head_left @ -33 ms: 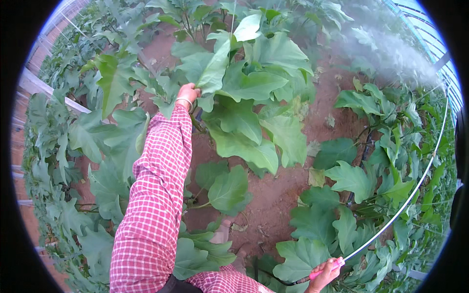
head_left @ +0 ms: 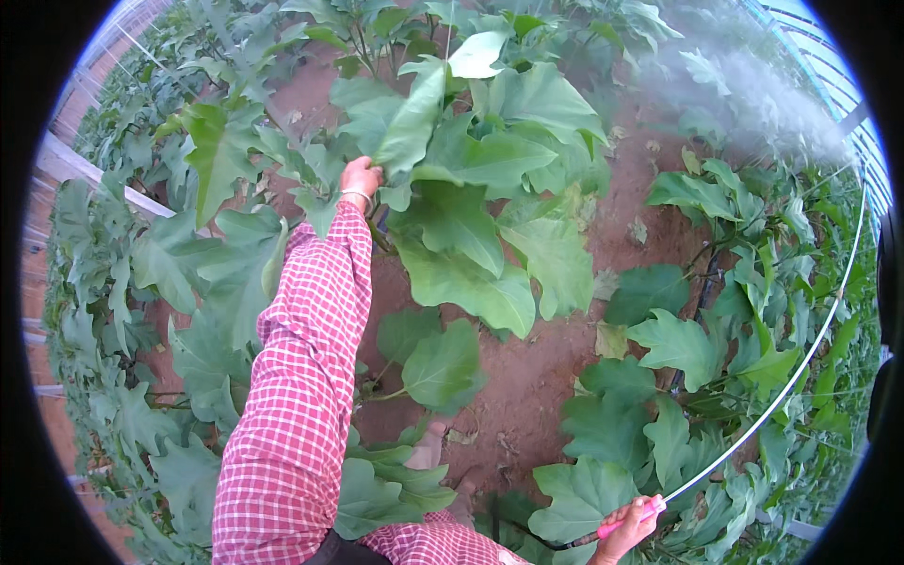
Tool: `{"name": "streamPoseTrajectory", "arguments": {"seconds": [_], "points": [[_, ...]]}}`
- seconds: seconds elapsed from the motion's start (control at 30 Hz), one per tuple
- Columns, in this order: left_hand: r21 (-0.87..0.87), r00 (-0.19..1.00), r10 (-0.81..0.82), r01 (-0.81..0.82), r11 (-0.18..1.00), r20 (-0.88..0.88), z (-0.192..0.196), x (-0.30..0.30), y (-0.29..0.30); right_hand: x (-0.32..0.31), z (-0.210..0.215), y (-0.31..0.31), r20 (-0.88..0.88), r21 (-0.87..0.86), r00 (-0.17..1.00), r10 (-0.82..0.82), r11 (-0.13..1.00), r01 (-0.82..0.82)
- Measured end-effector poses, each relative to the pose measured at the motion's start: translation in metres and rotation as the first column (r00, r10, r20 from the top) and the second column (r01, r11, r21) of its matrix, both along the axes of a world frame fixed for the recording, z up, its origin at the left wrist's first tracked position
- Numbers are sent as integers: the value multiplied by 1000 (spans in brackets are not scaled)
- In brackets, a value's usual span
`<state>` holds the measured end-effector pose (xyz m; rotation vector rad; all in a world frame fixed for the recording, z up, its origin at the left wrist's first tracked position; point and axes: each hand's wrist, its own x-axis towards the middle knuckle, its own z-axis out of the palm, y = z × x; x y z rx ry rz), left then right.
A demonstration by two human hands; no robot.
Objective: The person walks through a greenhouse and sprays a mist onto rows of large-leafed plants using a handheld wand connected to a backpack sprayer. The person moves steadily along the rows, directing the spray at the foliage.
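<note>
My left hand (head_left: 361, 179), at the end of a red-and-white checked sleeve, reaches up into a tall large-leaved plant (head_left: 471, 169) and grips a big green leaf (head_left: 410, 127) at its base, holding it lifted. At the bottom right, my right hand (head_left: 626, 529) is closed on the pink handle (head_left: 629, 517) of a long thin white spray lance (head_left: 782, 386). The lance curves up along the right side. A cloud of white mist (head_left: 763, 85) hangs over the plants at the upper right.
Bare reddish soil (head_left: 556, 377) lies between rows of broad-leaved plants, with a row on the left (head_left: 151, 282) and another on the right (head_left: 716, 339). My sandalled foot (head_left: 428, 452) stands on the soil. A white bar (head_left: 85, 169) crosses the left row.
</note>
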<state>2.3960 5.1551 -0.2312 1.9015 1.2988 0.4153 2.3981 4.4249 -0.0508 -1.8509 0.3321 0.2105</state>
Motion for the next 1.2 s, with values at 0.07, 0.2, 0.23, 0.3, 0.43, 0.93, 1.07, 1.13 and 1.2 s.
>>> {"name": "streamPoseTrajectory", "arguments": {"seconds": [0.07, 0.2, 0.23, 0.3, 0.43, 0.93, 1.07, 1.13, 1.2], "points": [[159, 951, 273, -294, 942, 144, -19, -37, 28, 8, 0, 10, 34, 57, 998, 45, 997, -47], [-436, 562, 765, -630, 643, 316, 20, -12, -6, 0, 10, 22, 81, 33, 997, -9, 999, 6], [-521, 504, 817, -636, 570, 278, 35, -11, -12, -1, 13, 24, 83, 35, 996, -20, 999, 17], [-570, 426, 878, -674, 470, 219, 62, -10, -23, 0, 22, 26, 58, 37, 998, 21, 999, -24], [70, 594, 725, -788, 612, 349, 75, -4, -57, 0, 35, 33, 17, 19, 998, 65, 998, -66], [-258, 380, -670, 715, 650, -638, 84, -150, -304, -104, 38, -76, 20, 138, 997, 74, 988, -76], [-184, 551, -246, 165, 969, -797, 1, -237, -322, -161, 30, -138, -1, 182, 985, 174, 968, -171], [-175, 548, -390, 403, 898, -740, 24, -246, -357, -200, 30, -167, -31, 310, 987, 155, 941, -138], [-149, 547, -437, 491, 858, -714, 41, -270, -409, -247, -39, -248, 66, 356, 977, 203, 910, -213]]}}
